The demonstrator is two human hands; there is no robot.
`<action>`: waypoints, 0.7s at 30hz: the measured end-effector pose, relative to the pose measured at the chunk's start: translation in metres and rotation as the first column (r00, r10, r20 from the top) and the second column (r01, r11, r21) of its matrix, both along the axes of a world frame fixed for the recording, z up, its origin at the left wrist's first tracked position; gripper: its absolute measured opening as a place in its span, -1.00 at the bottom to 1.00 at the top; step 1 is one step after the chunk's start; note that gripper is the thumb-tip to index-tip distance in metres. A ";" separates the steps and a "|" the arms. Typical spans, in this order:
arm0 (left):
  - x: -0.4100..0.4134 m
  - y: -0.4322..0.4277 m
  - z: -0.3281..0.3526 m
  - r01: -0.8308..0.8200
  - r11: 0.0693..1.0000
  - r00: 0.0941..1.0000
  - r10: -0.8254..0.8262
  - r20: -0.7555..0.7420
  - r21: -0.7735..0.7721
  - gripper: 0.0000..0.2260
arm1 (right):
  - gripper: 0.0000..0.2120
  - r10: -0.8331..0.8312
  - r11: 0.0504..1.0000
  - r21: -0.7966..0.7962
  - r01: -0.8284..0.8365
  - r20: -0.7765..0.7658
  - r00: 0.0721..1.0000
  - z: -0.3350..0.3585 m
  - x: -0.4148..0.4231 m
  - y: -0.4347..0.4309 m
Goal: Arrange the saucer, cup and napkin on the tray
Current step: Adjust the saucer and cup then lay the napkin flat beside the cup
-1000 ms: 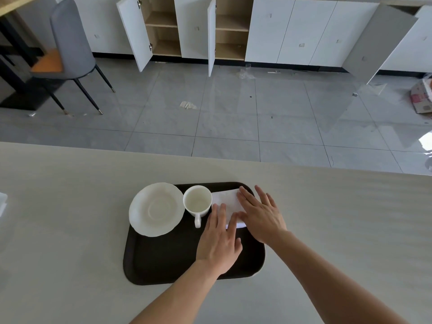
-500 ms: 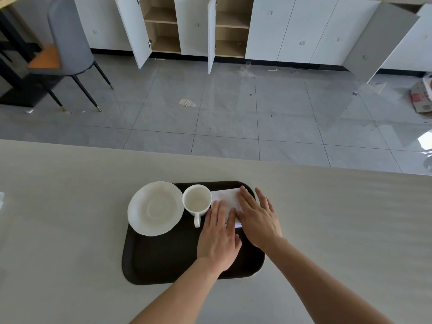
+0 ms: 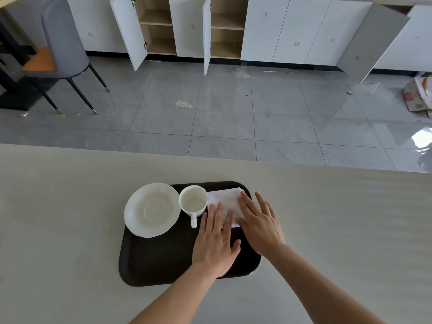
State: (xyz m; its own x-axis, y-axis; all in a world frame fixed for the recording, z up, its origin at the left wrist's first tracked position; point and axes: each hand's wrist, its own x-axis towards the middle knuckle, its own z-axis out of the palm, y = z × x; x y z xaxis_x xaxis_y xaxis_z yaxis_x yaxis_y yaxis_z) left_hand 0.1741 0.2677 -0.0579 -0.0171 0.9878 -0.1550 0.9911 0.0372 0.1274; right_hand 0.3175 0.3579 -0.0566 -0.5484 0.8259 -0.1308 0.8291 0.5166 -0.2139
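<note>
A dark brown tray (image 3: 159, 260) lies on the pale counter. A white saucer (image 3: 151, 209) sits on its far left corner, overhanging the rim. Beside it stands an empty white cup (image 3: 193, 201), upright, handle toward me. A folded white napkin (image 3: 223, 197) lies flat in the tray's far right corner. My left hand (image 3: 216, 242) rests flat, its fingertips on the napkin's near edge. My right hand (image 3: 260, 222) lies flat over the napkin's right side. Both hands have fingers spread and grip nothing. The napkin's near right part is hidden under them.
The counter (image 3: 70, 230) ends at a far edge, with grey tiled floor beyond. White cabinets (image 3: 280, 31) line the back wall, some doors open. A grey chair (image 3: 63, 45) stands at the far left. A crumpled package (image 3: 418, 97) lies on the floor at right.
Both hands stay flat on the napkin; the right hand has slid slightly back toward me, showing more of the napkin. Saucer and cup have not moved.
</note>
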 end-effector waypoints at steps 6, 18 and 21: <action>0.000 -0.017 0.001 0.018 1.000 1.000 -0.018 -0.006 0.021 -0.33 | -0.55 -0.011 0.998 0.060 0.016 -0.077 0.997 0.001 0.010 -0.016; -0.002 -0.014 -0.001 0.008 0.999 1.000 -0.008 -0.004 -0.054 -0.31 | -0.45 -0.009 1.000 -0.013 0.010 0.083 0.997 0.004 0.004 -0.024; -0.003 -0.013 0.010 0.021 0.999 1.000 -0.021 -0.014 -0.031 -0.33 | -0.47 -0.051 0.999 -0.017 0.051 0.040 0.998 0.012 -0.001 -0.026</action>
State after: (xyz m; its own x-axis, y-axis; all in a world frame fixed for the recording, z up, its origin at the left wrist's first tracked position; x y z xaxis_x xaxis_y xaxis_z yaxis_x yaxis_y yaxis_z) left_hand 0.1714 0.2549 -0.0476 0.0013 0.9826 -0.1857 0.9934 0.0200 0.1125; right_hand 0.3165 0.3321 -0.0449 -0.4997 0.8501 -0.1666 0.8623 0.4699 -0.1888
